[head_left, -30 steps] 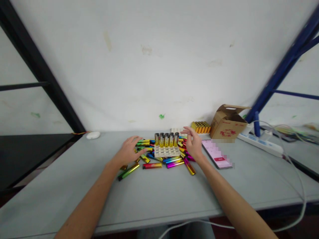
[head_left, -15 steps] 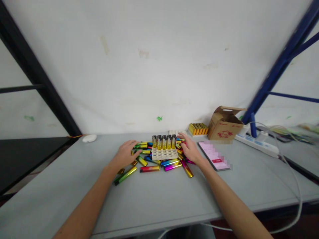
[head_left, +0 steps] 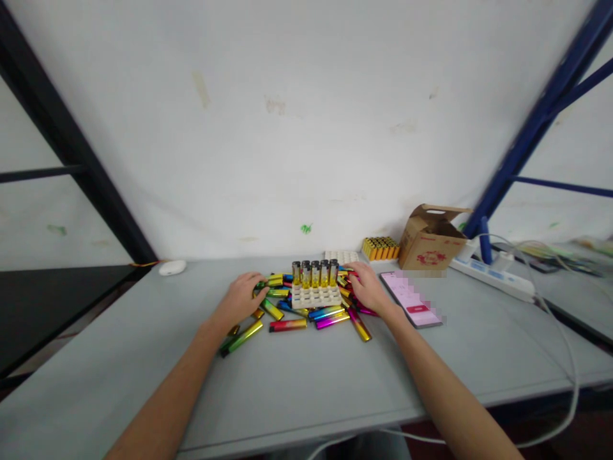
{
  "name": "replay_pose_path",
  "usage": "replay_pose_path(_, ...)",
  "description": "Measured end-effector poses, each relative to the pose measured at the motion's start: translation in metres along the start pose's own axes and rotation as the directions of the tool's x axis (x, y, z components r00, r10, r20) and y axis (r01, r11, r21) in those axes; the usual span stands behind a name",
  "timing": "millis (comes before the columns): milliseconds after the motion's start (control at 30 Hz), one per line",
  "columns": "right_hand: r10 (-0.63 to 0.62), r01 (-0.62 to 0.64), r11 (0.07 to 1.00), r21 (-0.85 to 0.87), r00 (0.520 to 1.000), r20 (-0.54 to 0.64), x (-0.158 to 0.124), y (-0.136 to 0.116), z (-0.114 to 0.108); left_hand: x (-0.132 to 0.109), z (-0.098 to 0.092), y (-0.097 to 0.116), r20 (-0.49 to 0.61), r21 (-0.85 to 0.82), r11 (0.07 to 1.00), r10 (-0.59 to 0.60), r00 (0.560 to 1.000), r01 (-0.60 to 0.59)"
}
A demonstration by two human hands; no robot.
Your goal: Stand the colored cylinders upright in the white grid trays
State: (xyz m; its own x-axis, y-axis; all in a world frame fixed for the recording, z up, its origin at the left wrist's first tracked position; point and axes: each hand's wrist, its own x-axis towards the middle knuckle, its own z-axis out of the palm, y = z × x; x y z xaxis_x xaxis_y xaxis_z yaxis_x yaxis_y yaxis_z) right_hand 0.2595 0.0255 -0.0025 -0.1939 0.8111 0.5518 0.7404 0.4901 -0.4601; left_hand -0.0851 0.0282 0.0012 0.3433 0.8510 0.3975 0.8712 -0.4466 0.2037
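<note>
Shiny, many-coloured lighters [head_left: 287,326] lie scattered around a white holder [head_left: 316,297] full of small holes. Several yellow lighters with dark tops [head_left: 315,275] stand upright in the holder's back rows. To its left, my left hand [head_left: 242,295] has thumb and fingers closed around the end of a green-yellow lighter [head_left: 262,285] in the pile. On the other side, my right hand [head_left: 366,287] reaches into red and yellow lighters [head_left: 345,281] with its fingers bent inward. What lies between those fingers is mostly hidden.
Behind the pile, a second white holder [head_left: 341,255] lies by the wall next to a block of orange-yellow cylinders [head_left: 381,248]. An open cardboard box [head_left: 431,246], a phone [head_left: 409,300] and a power strip [head_left: 498,278] with cables are on the right. A white case [head_left: 172,267] sits far left.
My right hand's fingers have lowered and curled into the lighters, after being stretched out. My left hand's fingers have drawn in on the green-yellow lighter. The upright lighters have not moved.
</note>
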Motion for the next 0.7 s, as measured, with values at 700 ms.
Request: replay_pose_path(700, 0.041, -0.023, 0.968, -0.251, 0.997, 0.065, -0.001, 0.01, -0.006, -0.003, -0.005, 0.009, 0.047, -0.134, 0.991, -0.008, 0.999, 0.015)
